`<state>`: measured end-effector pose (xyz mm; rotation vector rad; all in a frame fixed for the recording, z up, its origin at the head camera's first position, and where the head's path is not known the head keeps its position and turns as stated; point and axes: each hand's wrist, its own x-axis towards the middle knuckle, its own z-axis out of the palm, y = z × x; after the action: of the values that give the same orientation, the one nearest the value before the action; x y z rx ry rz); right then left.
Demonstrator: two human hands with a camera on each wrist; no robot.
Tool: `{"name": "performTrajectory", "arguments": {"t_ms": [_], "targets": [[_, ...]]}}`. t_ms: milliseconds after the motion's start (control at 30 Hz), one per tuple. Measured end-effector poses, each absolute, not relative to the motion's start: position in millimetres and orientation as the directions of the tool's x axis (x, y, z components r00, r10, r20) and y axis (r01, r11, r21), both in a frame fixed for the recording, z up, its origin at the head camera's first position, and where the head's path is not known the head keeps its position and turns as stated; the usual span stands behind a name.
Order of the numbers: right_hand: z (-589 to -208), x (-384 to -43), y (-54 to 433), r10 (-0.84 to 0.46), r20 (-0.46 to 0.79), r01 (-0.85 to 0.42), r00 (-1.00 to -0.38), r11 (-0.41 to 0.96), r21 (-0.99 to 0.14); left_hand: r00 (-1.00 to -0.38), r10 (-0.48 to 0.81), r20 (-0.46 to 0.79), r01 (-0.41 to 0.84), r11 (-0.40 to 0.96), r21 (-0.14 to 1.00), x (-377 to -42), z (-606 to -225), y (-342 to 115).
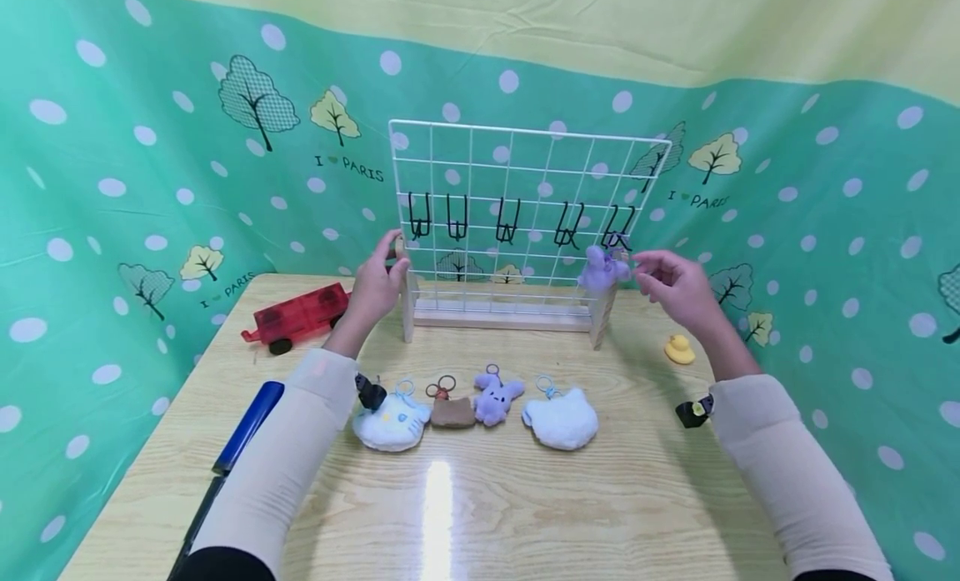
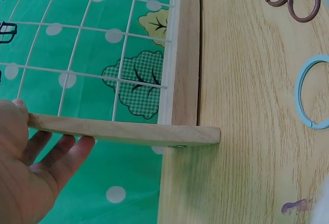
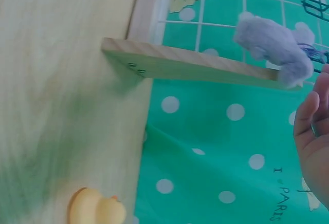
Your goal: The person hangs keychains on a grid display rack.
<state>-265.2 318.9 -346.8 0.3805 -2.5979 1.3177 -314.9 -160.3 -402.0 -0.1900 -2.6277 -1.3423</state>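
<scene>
Left arm point(image 1: 288, 456) reaches forward; left wrist point(image 1: 347, 335) just behind and below the left hand point(image 1: 378, 282). Hand gripping, thumb set apart from index; three bent fingers point(image 2: 66, 154) side by side ahead of the palm. Right hand point(image 1: 678, 291) well apart, to the left hand's right. Right arm point(image 1: 787, 464) slants back and outward from it. Right hand's fingers loosely bent, grasping nothing; right thumb point(image 3: 307, 112) beside them, tip free.

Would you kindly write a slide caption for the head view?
Left hand gripping the rack, right hand beside a purple plush hanging at the rack's right end.
</scene>
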Motion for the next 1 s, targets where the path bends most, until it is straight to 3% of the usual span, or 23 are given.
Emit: {"name": "performTrajectory", "arguments": {"t_ms": [633, 1000], "targets": [[-403.8, -257.6, 301.7, -0.255, 0.149, -0.277, -0.955, 0.597, -0.753, -0.978, 0.029, 0.206, 0.185, 0.573, 0.799, -313.1, -401.6, -159.1], [-429.7, -260.7, 277.2, -0.374, 0.079, -0.296, -0.924, 0.569, -0.767, -0.968, 0.034, 0.247, 0.221, 0.581, 0.783, -314.5, -403.4, -159.9]]}}
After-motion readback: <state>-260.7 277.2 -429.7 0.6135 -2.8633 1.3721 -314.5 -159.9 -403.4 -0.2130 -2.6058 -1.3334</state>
